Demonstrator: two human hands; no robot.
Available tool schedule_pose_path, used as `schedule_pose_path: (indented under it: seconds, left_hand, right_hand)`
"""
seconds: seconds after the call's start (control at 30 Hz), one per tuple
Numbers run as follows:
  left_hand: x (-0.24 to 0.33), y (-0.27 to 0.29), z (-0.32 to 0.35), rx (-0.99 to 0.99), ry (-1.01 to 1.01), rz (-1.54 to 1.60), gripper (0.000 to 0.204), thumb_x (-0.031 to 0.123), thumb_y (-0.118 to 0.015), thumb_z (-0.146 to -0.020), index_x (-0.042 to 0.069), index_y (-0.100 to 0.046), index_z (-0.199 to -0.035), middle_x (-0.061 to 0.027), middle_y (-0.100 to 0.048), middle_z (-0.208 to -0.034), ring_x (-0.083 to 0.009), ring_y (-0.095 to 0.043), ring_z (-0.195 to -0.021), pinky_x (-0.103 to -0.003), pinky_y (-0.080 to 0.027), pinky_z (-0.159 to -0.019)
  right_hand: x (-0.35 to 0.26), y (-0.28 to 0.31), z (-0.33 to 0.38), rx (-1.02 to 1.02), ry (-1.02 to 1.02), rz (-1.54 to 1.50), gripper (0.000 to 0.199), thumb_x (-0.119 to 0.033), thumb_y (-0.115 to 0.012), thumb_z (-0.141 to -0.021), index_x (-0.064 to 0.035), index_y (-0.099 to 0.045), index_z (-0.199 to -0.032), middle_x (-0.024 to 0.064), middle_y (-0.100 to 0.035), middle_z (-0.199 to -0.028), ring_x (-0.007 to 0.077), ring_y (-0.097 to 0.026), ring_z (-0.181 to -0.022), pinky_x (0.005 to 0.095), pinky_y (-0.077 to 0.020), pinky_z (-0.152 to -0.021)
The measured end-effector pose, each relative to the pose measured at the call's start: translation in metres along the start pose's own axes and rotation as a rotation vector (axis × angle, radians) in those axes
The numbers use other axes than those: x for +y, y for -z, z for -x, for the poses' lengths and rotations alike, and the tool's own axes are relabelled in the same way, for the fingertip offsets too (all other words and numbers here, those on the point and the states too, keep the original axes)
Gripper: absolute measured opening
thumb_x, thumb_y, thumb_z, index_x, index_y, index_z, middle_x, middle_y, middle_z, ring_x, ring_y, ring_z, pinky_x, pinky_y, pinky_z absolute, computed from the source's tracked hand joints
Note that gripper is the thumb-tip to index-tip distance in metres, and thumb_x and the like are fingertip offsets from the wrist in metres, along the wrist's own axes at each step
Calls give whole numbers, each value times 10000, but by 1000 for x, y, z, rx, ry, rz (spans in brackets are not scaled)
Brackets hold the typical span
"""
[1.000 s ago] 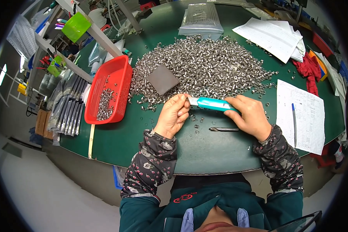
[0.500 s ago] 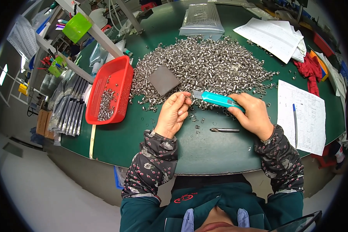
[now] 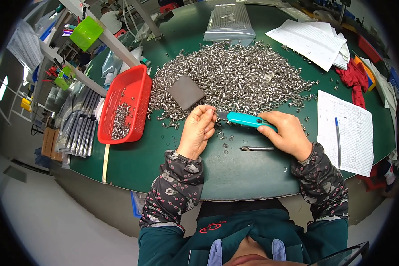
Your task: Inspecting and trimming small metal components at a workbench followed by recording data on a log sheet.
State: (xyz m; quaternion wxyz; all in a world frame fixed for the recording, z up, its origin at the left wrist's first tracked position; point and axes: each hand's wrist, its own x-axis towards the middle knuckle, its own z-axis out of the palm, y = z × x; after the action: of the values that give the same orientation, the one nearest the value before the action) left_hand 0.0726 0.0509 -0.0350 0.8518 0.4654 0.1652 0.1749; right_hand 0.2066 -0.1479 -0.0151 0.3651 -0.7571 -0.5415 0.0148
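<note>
My right hand (image 3: pixel 288 132) is closed around the handle of a teal utility knife (image 3: pixel 246 119), its blade pointing left. The blade's tip reaches my left hand (image 3: pixel 197 131), whose thumb and forefinger pinch a small metal ring, mostly hidden by the fingertips. Behind both hands spreads a big heap of small shiny metal rings (image 3: pixel 244 75). A dark grey square block (image 3: pixel 186 92) lies on the heap's left part. On the table below the knife rests a drill bit (image 3: pixel 257 149), and a few loose rings and thin shavings (image 3: pixel 225 145) are scattered beside it.
A red perforated basket (image 3: pixel 139 106) holding some rings stands left on the green table (image 3: pixel 239 177). To the right lie a written sheet (image 3: pixel 357 133) with a blue pen (image 3: pixel 338 137), more papers (image 3: pixel 306 42) and a red cloth (image 3: pixel 354 82). Bagged parts (image 3: pixel 229 20) sit at the back.
The knife has rolled a little in my right hand, so its blade shows narrower and darker. My left hand keeps its pinch in nearly the same place.
</note>
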Motion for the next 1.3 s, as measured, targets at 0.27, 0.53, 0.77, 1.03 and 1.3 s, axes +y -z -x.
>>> schedule_pose_path:
  seconds: [0.27, 0.53, 0.77, 1.03, 1.3]
  left_hand:
    - [-1, -1, 1, 8, 3, -2, 78, 108, -523, -853, 57, -497, -905, -6, -515, -729, -6, -323, -453, -133, -245, -363]
    - [-2, -2, 1, 13, -23, -72, 57, 89, -522, -851, 44, -508, -883, -19, -526, -688, -4, -308, -430, -140, -235, -355]
    - [-2, 4, 1, 7, -15, -56, 68, 106, -519, -856, 40, -513, -866, -19, -525, -679, -6, -310, -432, -140, -237, -355]
    - [-2, 1, 0, 45, -10, -13, 83, 138, -488, -876, 58, -513, -873, -23, -500, -738, -16, -323, -465, -132, -249, -358]
    - [-2, 0, -1, 23, -56, -40, 59, 116, -482, -876, 66, -506, -898, -44, -538, -773, -18, -332, -464, -134, -255, -358]
  right_hand:
    - [0, 1, -1, -78, -62, -73, 258, -212, -566, -768, -23, -585, -942, 163, -594, -828, 323, -574, -764, 369, -447, -662]
    - [-3, 5, -2, -114, -91, -92, 276, -264, -550, -778, -40, -605, -928, 149, -605, -819, 321, -570, -728, 387, -443, -617]
    - [-14, 5, -1, -6, 7, 130, 233, -187, -590, -753, -44, -587, -935, 129, -571, -745, 294, -563, -671, 361, -438, -578]
    - [-3, 1, -1, 173, 15, 29, 242, -219, -588, -766, -45, -575, -934, 115, -569, -742, 287, -563, -626, 360, -441, -546]
    - [-1, 2, -2, 109, -42, 26, 238, -250, -556, -787, -64, -589, -931, 121, -584, -747, 305, -568, -649, 387, -440, -570]
